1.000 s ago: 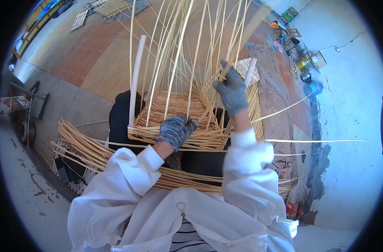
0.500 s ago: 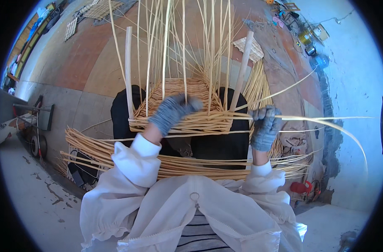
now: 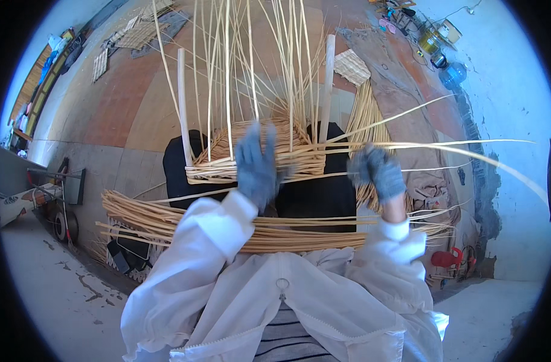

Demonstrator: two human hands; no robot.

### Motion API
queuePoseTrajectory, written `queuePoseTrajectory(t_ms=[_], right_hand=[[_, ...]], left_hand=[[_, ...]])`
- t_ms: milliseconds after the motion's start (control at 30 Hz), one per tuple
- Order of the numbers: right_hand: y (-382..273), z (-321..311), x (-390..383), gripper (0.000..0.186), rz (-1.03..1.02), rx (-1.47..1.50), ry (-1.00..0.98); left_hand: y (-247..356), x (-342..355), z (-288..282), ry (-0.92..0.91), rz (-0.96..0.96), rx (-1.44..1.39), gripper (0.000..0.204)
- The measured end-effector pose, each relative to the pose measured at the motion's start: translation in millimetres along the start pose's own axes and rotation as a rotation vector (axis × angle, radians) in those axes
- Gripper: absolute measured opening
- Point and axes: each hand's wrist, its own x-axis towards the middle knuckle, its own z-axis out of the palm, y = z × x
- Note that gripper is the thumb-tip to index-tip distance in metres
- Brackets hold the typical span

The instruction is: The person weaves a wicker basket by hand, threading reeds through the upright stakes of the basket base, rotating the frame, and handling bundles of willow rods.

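Observation:
A partly woven wicker basket [image 3: 212, 173] rests across my legs, with tall upright stakes rising from it and a thick wooden post [image 3: 183, 111] at each near corner. My left hand [image 3: 255, 169], in a grey glove, lies over its near wall with the fingers stretched upward, blurred by motion. Beyond the right corner, my gloved right hand [image 3: 379, 172] is curled at the long willow rods [image 3: 429, 145] that run out from the weave. Its fingers are partly smeared, and the exact grip is hard to see.
A bundle of willow rods [image 3: 305, 232] lies crosswise between me and the basket. More rods [image 3: 367, 114] lie on the floor at the right. A dark-wheeled cart [image 3: 64, 223] stands at the left, and a blue water bottle [image 3: 452, 75] is by the right wall.
My left hand has moved right along the near wall, its fingers now pointing upward. The right hand has shifted slightly down beside the rods. The basket sits a little farther left and tilted.

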Motion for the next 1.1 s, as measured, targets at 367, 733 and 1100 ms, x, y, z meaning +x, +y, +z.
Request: queuePoseTrajectory(t_ms=[367,733,1100], right_hand=[[54.6,64.9,13.5,0.079,-0.856,-0.717,-0.077],[28.1,79.7,-6.7,0.076,-0.891,-0.650,0.053],[20.1,50.4,-27.4,0.063,-0.833,-0.922,-0.154]], left_hand=[[10.2,-5.4,25.9,-0.234,0.146,-0.003,0.047],[-47.4,-16.5,-29.6,0.081,0.096,-0.050,0.060],[-89.5,-36.4,-71.7,-0.293,0.311,-0.103,0.071]])
